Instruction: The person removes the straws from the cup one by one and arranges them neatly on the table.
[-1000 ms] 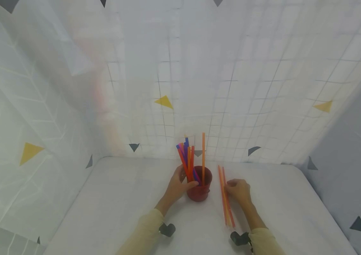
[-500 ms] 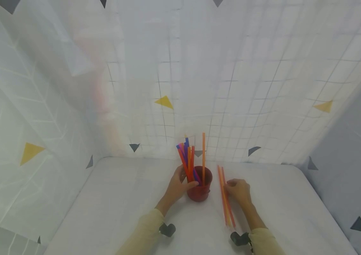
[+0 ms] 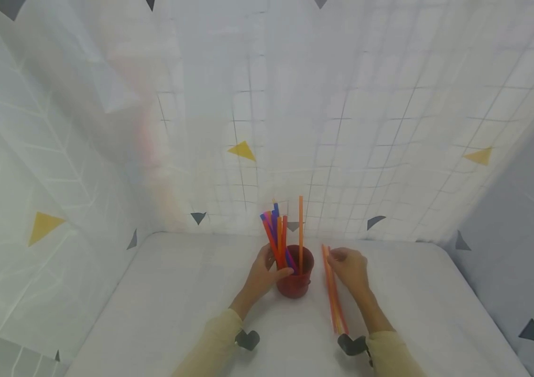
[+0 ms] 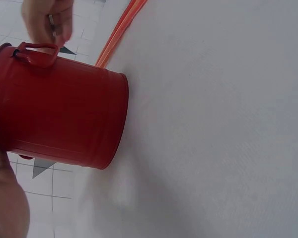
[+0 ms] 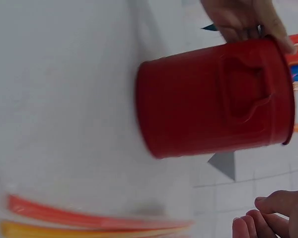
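My left hand (image 3: pixel 263 272) grips the rim of a small red metal pail (image 3: pixel 293 287), thumb at the front lip. The pail stands upright on the white table, with side handles visible in the wrist views. Orange, blue and pink drinking straws (image 3: pixel 280 235) lean to its left side, and one orange straw (image 3: pixel 301 225) stands apart. To the right, my right hand (image 3: pixel 351 267) is over the upper ends of a few loose orange and red straws (image 3: pixel 334 303) on the table. In the right wrist view, the right fingers (image 5: pixel 256 223) are bent, with nothing seen between them and the thumb.
A white cloth covers the table (image 3: pixel 177 293). Behind it rises a white sheet (image 3: pixel 342 157) with a grid and triangle marks. Dark wrist cameras (image 3: pixel 248 340) sit at both cuffs.
My right hand has moved up along the loose straws, away from me, toward their far ends. The left hand and the pail have stayed in place.
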`<move>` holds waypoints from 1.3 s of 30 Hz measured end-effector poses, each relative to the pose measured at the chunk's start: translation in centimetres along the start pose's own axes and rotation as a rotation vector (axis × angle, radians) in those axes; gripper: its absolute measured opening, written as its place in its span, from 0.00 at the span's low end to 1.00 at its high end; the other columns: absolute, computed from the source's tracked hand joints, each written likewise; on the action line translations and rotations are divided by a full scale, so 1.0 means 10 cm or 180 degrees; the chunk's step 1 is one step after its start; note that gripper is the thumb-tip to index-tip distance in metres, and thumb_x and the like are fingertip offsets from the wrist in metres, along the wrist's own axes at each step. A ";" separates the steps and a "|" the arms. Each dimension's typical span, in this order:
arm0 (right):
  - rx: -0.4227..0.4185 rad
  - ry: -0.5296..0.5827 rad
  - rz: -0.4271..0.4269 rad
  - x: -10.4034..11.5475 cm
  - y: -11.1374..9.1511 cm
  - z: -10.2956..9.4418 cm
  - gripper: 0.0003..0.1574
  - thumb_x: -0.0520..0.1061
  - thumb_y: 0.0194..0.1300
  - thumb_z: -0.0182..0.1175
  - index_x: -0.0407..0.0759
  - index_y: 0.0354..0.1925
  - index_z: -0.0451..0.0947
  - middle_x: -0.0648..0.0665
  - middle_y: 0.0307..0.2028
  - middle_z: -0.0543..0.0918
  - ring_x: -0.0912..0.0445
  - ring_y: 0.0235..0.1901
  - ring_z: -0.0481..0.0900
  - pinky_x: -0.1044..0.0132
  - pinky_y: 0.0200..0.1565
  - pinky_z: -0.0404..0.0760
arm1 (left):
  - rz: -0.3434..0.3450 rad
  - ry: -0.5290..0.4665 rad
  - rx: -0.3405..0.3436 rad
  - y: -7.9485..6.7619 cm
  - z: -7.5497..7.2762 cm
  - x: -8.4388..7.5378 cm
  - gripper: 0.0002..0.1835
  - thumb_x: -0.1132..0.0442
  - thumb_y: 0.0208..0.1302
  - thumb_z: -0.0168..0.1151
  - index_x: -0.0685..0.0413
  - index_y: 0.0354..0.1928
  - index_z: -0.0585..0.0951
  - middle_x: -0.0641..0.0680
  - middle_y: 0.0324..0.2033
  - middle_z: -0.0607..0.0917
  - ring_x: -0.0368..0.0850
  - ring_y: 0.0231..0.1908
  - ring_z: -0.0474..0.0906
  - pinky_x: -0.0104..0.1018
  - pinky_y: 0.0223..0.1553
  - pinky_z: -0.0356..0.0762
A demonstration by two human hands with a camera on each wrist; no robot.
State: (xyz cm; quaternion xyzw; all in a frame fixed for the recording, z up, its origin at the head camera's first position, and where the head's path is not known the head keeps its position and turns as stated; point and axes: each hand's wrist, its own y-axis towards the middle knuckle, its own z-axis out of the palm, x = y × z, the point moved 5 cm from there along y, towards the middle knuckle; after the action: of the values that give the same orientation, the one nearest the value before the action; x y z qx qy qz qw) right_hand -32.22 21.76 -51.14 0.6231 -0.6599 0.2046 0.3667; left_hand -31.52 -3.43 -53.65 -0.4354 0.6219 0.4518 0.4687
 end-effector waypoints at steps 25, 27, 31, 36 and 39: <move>0.0166 0.0607 -0.0397 1.07 0.01 0.20 0.13 0.45 0.62 0.66 0.43 0.46 0.85 0.47 0.37 0.87 0.54 0.37 0.84 0.58 0.38 0.85 | -0.0078 -0.0057 -0.0033 0.03 0.02 0.01 0.43 0.54 0.54 0.75 0.34 0.69 0.62 0.39 0.66 0.68 0.37 0.66 0.64 0.50 0.68 0.59; 0.0185 0.0595 -0.0436 1.10 0.02 0.24 0.14 0.46 0.63 0.65 0.42 0.46 0.85 0.47 0.37 0.87 0.54 0.37 0.84 0.58 0.38 0.85 | -0.0057 -0.0057 -0.0028 0.03 0.01 0.01 0.43 0.53 0.53 0.75 0.32 0.69 0.62 0.39 0.65 0.68 0.37 0.66 0.64 0.50 0.68 0.59; 0.0244 0.0516 -0.0414 1.12 0.05 0.31 0.15 0.47 0.64 0.65 0.45 0.48 0.85 0.48 0.39 0.87 0.53 0.38 0.85 0.58 0.38 0.86 | -0.0085 -0.0068 -0.0012 -0.02 0.01 -0.10 0.43 0.56 0.55 0.74 0.36 0.70 0.62 0.42 0.67 0.67 0.40 0.67 0.64 0.51 0.69 0.58; 0.0402 0.0562 -0.0293 1.15 0.02 0.38 0.17 0.47 0.63 0.66 0.49 0.51 0.83 0.48 0.42 0.86 0.53 0.40 0.85 0.58 0.39 0.86 | -0.0111 -0.0106 0.0026 -0.10 -0.01 -0.28 0.42 0.60 0.56 0.73 0.41 0.70 0.62 0.44 0.67 0.68 0.42 0.67 0.64 0.51 0.69 0.58; 0.0406 0.0594 -0.0357 1.16 0.02 0.42 0.18 0.49 0.63 0.66 0.51 0.52 0.83 0.50 0.43 0.86 0.54 0.41 0.85 0.58 0.39 0.86 | -0.0090 -0.0100 0.0035 -0.08 -0.02 -0.24 0.42 0.60 0.56 0.74 0.42 0.70 0.62 0.45 0.66 0.68 0.43 0.67 0.65 0.51 0.68 0.58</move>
State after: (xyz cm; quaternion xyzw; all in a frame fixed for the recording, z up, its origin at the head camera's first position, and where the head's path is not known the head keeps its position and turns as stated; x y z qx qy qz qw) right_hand -32.80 10.92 -45.21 0.6593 -0.5727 0.2825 0.3970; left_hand -30.33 -3.49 -51.37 -0.4344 0.6107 0.4484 0.4872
